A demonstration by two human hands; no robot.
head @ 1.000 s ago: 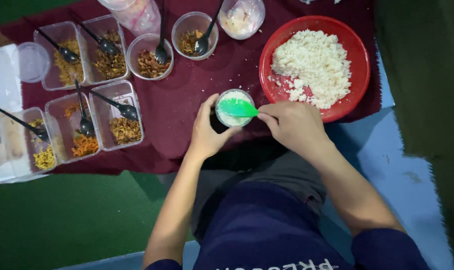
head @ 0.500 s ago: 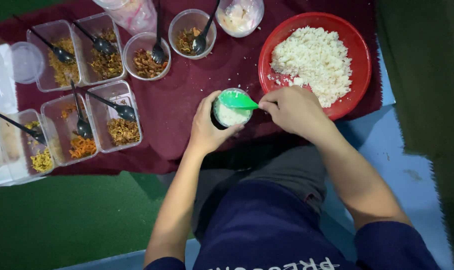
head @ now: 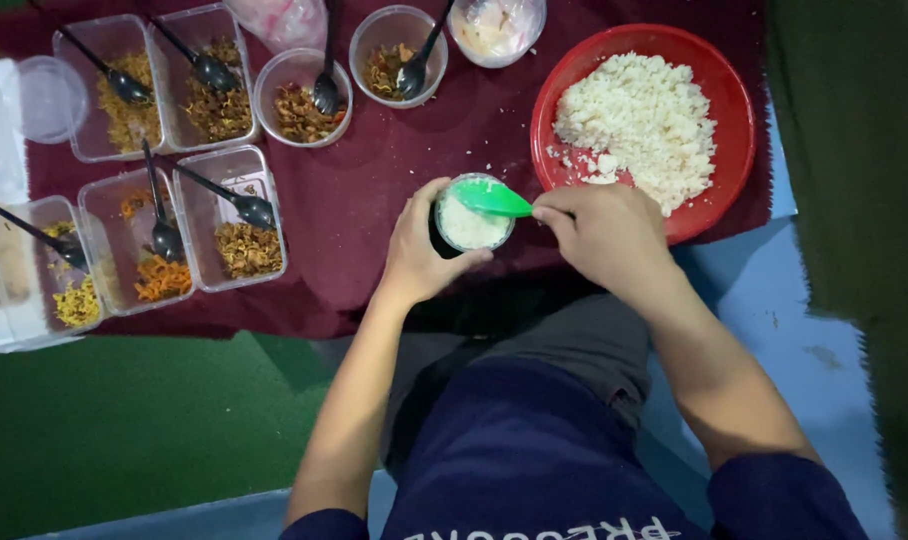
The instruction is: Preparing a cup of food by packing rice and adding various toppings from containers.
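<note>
Rice pressed into a small cup.
Left hand (head: pixel 417 255) wraps the small clear plastic cup (head: pixel 471 215), steadying it; right hand (head: pixel 602 232) pinches the green plastic spoon (head: pixel 492 199) flat on the rice.

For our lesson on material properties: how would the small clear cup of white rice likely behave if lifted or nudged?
The small clear cup looks thin-walled, so it probably flexes if squeezed. Packed with rice, it is likely heavy for its size. The left hand wraps it while the green spoon sits over it, suggesting it could tip or slide unsupported.
</note>
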